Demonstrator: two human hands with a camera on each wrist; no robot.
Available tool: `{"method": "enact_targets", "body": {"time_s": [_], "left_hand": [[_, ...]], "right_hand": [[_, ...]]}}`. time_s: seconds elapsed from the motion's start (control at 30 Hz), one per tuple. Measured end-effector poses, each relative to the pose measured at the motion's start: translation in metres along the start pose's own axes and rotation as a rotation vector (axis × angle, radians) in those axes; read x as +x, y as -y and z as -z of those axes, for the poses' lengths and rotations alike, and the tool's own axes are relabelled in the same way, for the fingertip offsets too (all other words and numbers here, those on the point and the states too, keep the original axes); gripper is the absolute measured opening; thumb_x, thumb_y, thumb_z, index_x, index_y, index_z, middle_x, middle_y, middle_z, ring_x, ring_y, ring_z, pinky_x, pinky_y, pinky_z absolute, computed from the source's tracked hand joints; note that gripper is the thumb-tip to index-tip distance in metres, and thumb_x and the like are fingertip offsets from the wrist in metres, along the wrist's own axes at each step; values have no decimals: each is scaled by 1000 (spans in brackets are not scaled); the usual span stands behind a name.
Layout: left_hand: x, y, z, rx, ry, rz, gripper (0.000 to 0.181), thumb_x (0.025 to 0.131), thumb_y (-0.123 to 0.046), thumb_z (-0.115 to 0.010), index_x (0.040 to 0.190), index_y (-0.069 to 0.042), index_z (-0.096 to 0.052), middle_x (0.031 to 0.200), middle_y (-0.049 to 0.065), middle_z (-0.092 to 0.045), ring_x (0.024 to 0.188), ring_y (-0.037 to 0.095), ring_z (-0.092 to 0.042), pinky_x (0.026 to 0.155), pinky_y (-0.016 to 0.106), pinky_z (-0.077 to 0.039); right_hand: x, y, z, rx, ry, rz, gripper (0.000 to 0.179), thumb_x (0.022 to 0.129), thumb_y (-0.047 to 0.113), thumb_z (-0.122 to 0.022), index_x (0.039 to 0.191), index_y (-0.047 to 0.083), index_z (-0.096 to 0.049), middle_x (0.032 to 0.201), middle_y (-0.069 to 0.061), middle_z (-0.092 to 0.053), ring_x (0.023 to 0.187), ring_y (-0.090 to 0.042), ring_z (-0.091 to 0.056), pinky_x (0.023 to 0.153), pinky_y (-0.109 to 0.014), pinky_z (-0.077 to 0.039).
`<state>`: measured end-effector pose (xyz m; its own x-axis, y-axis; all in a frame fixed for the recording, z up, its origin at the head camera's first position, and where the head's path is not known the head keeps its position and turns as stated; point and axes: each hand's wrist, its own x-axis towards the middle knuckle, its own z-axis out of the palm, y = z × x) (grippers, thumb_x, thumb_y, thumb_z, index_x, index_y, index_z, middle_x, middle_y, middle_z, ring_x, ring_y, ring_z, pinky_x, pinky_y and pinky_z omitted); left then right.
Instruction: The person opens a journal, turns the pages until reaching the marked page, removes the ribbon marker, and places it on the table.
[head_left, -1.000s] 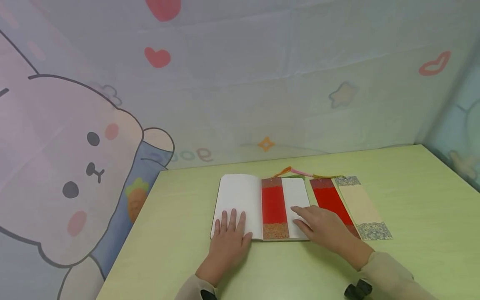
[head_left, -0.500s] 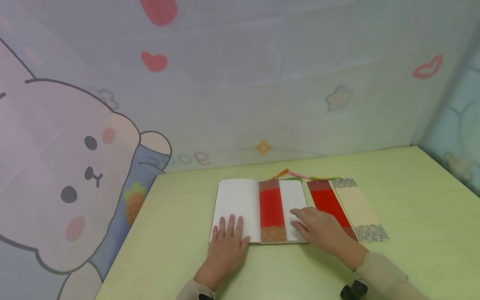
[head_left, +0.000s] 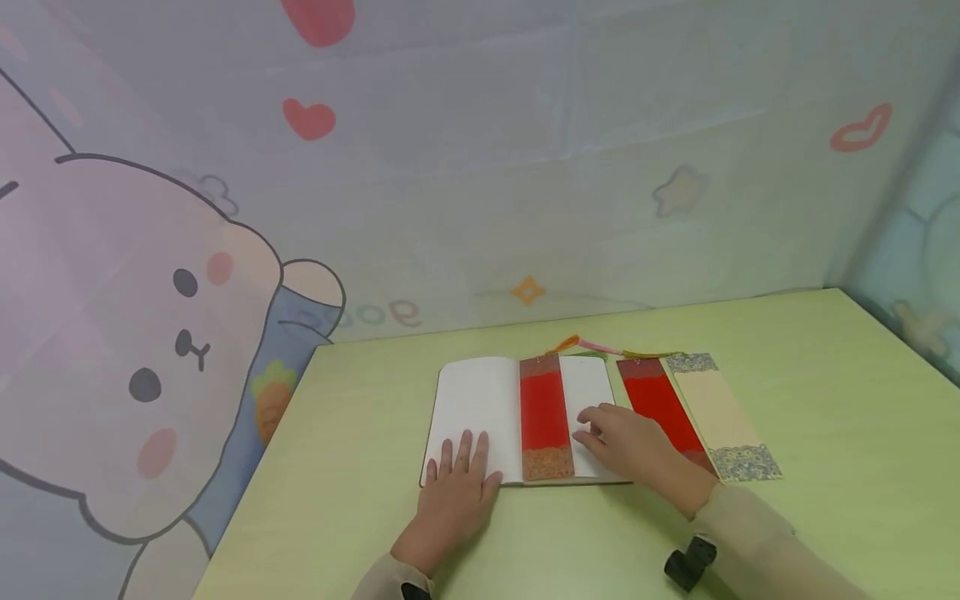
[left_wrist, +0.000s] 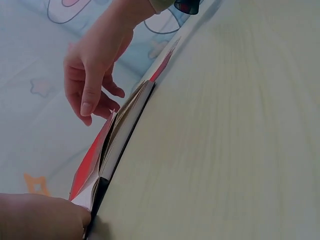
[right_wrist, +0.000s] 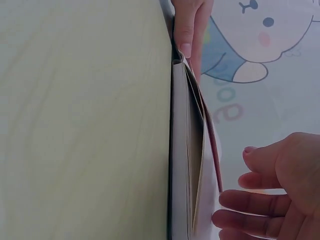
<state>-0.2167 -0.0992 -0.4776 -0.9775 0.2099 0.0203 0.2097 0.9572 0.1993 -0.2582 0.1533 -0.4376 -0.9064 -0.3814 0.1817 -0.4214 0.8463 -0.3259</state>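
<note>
An open notebook [head_left: 478,396] with blank white pages lies on the table. My left hand [head_left: 452,493] rests flat, fingers spread, on the lower part of its left page. Along the inner side of the right page lies a red bookmark [head_left: 543,408] with brownish patterned ends. Over the outer part of that page is my right hand [head_left: 637,446], fingers loosely bent and holding nothing. In the right wrist view, the right hand's fingers [right_wrist: 255,202] are parted, and the sheets beneath the bookmark bow up from the page block [right_wrist: 179,150].
Right of the notebook lie a second red bookmark [head_left: 654,400], partly behind the right hand, and a cream bookmark [head_left: 716,408] with blue-grey patterned ends. Coloured tassels [head_left: 600,347] stretch along their top edges. A printed cloth [head_left: 480,167] hangs behind the table [head_left: 847,400].
My right hand's pointing finger has drawn back and bent, and the hand has turned slightly. The left hand stays on the page. The notebook and bookmarks lie as before; the head view shifted a little.
</note>
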Motion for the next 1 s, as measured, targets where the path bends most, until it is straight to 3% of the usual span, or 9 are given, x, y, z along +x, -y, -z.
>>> {"method": "enact_targets", "body": {"time_s": [0.27, 0.57, 0.87, 1.0], "left_hand": [[0, 0, 0, 10, 14, -1, 59, 99, -43, -33, 147, -10, -26, 150, 16, -25, 136, 42, -17, 103, 60, -18], [0, -1, 2, 29, -1, -7, 59, 98, -43, -35, 146, -10, -29, 148, 17, -28, 135, 42, -20, 102, 60, -21], [0, -1, 3, 30, 3, -4, 58, 98, -42, -35, 146, -9, -30, 148, 17, -29, 134, 43, -21, 102, 60, -21], [0, -2, 3, 29, 6, -2, 58, 98, -43, -35, 146, -10, -30, 148, 17, -28, 135, 43, -21, 102, 60, -20]], "right_hand": [[12, 4, -4, 84, 47, -40, 24, 84, 28, -69, 99, 10, -65, 74, 5, -55, 66, -11, -49, 59, -23, -45], [25, 7, -5, 108, 81, -96, 21, 85, 28, -67, 87, 8, -62, 69, 2, -54, 60, -14, -47, 54, -26, -42], [41, 12, -10, 206, 153, -275, 27, 87, 31, -65, 81, 7, -54, 64, -3, -51, 59, -17, -47, 52, -26, -39], [44, 17, -9, 195, 171, -352, 30, 87, 31, -64, 82, 4, -53, 66, -6, -51, 59, -18, -47, 51, -26, -37]]}}
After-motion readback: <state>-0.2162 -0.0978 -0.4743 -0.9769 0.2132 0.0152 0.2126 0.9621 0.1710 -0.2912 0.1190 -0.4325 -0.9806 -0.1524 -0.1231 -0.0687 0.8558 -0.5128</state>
